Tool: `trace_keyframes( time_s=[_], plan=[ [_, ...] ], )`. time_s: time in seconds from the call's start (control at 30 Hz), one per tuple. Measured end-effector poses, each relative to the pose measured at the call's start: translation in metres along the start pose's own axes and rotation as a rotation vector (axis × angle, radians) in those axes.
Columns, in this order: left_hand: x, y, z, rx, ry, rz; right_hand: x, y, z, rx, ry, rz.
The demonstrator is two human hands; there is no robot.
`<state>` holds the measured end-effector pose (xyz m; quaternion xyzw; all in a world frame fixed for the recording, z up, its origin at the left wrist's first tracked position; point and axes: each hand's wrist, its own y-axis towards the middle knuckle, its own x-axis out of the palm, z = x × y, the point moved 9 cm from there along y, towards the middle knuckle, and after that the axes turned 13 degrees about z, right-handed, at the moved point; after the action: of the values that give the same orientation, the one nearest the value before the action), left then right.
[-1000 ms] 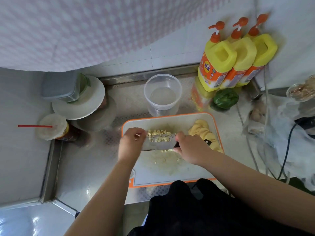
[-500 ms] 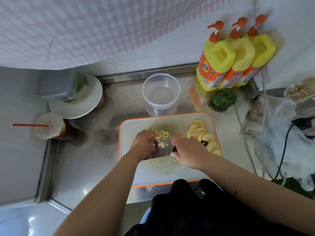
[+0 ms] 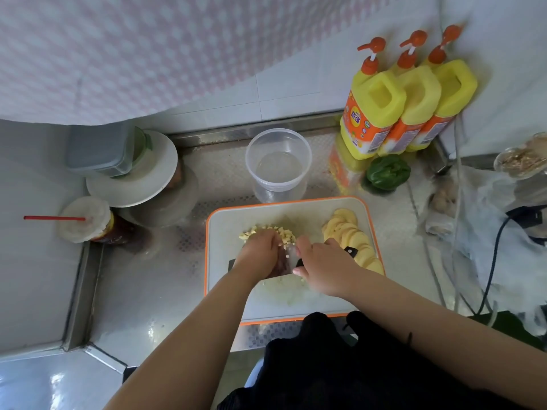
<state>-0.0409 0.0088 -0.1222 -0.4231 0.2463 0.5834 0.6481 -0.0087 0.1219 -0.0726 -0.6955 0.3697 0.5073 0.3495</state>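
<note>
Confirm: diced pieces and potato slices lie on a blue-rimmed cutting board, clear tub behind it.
Wrong rim colour: the head view shows the cutting board rimmed in orange. The diced pieces and potato slices do lie on it, clear tub behind.

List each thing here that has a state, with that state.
knife, gripped by the right hand, blade on the cutting board
left hand, on the blade, touching the diced potato
potato slices, fanned, not diced
clear tub, upright, lidless
pump bottles, upright, capped
green pepper, whole
drink cup, lidded, straw in
</note>
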Motion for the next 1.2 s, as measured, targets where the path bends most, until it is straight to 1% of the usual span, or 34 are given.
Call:
trace_keyframes(
  time_s=[0.03,0.1,0.13,0.17,0.2,0.23,0.3,0.37,0.43,0.5,0.6,0.77,0.87,0.97,1.03,1.1,1.17,1.2],
  plan=[
    [-0.004,0.005,-0.001,-0.006,-0.014,0.039,0.001,-0.002,0.000,0.001,0.012,-0.008],
    [-0.020,0.007,0.000,0.004,-0.100,0.180,0.002,-0.004,0.001,0.009,0.033,-0.013],
    [-0.028,0.002,0.004,0.076,-0.124,0.263,0.002,-0.004,0.002,0.019,0.045,-0.013],
    [-0.033,-0.007,0.011,0.197,-0.091,0.312,0.001,-0.004,0.004,0.032,0.059,-0.010],
    [-0.030,-0.019,0.018,0.328,-0.015,0.301,-0.001,-0.004,0.007,0.046,0.070,-0.008],
    [-0.022,-0.032,0.023,0.446,0.077,0.242,-0.002,-0.004,0.009,0.056,0.075,-0.012],
    [0.000,-0.052,0.025,0.621,0.249,0.087,-0.005,-0.003,0.012,0.063,0.085,-0.014],
    [0.017,-0.059,0.021,0.690,0.331,-0.020,-0.008,-0.002,0.013,0.057,0.103,0.003],
    [0.023,-0.055,0.019,0.697,0.363,-0.057,-0.011,-0.001,0.013,0.035,0.081,0.028],
    [0.024,-0.047,0.021,0.685,0.383,-0.070,-0.011,-0.002,0.014,0.026,0.049,0.026],
    [0.024,-0.034,0.017,0.621,0.424,-0.081,-0.009,-0.006,0.011,0.000,-0.001,0.022],
    [0.025,-0.025,-0.023,0.523,0.442,-0.081,-0.005,-0.015,0.022,0.044,-0.032,0.024],
    [0.019,-0.018,-0.050,0.404,0.434,-0.069,-0.013,-0.019,0.033,0.080,-0.036,0.063],
    [0.010,-0.011,-0.060,0.291,0.390,-0.046,-0.019,-0.022,0.049,0.144,-0.015,0.103],
    [0.006,-0.007,-0.065,0.200,0.338,-0.037,-0.019,-0.023,0.059,0.204,0.034,0.136],
    [0.001,-0.004,-0.065,0.102,0.239,-0.037,-0.019,-0.025,0.067,0.273,0.111,0.169],
    [-0.013,-0.002,-0.055,-0.006,0.067,0.045,-0.018,-0.026,0.071,0.310,0.168,0.199],
    [-0.021,-0.001,-0.053,-0.110,-0.063,0.104,-0.018,-0.026,0.071,0.317,0.185,0.218]
  ],
)
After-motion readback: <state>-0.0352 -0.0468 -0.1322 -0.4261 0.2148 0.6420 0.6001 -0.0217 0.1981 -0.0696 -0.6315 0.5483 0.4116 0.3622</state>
